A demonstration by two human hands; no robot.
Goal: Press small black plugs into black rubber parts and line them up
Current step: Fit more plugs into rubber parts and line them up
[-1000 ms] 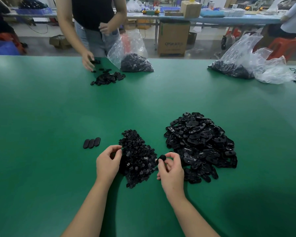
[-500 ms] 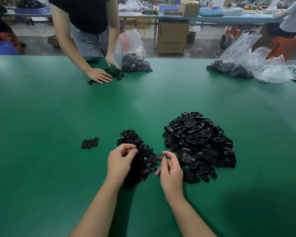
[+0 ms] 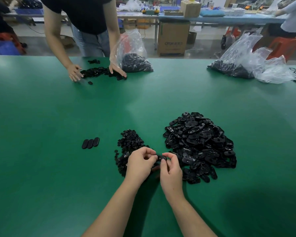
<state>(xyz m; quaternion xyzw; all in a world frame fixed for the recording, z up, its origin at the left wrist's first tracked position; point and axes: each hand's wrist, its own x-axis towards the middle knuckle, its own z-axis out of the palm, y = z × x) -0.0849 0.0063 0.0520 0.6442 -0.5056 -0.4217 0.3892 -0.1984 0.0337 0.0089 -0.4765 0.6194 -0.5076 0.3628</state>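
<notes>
Both hands have come together since half a second ago, when the left hand (image 3: pixel 140 161) sat over the pile of plugs (image 3: pixel 130 144) and only the right hand (image 3: pixel 171 166) held the rubber part (image 3: pixel 161 157); now the part sits between the two, pinched at its right end by the right thumb and forefinger, while the curled left fingers (image 3: pixel 149 155) close on its left end. Whether a plug is already between the left fingertips cannot be told, since the fingers hide it. This looks like the pressing step, and the risk lies in that hidden spot: a plug started at a tilt may seat crooked or pop out, and a small slip of the pinch could drop it into the plug pile just under and beyond the left hand, where it would be lost among the others. Rubber gives under pressure, so too hard a squeeze may bend the part and let the plug miss its hole. Just right of the right hand lies the big heap of unplugged parts (image 3: pixel 200 142), near enough that a dropped piece could mix back in. Well left of the left hand, three finished parts (image 3: pixel 90 143) lie touching in a short row, so most of the work remains. Far across the green table (image 3: pixel 41 168) another person (image 3: pixel 85 23) spreads both hands over more parts beside a plastic bag (image 3: pixel 132 52).
</notes>
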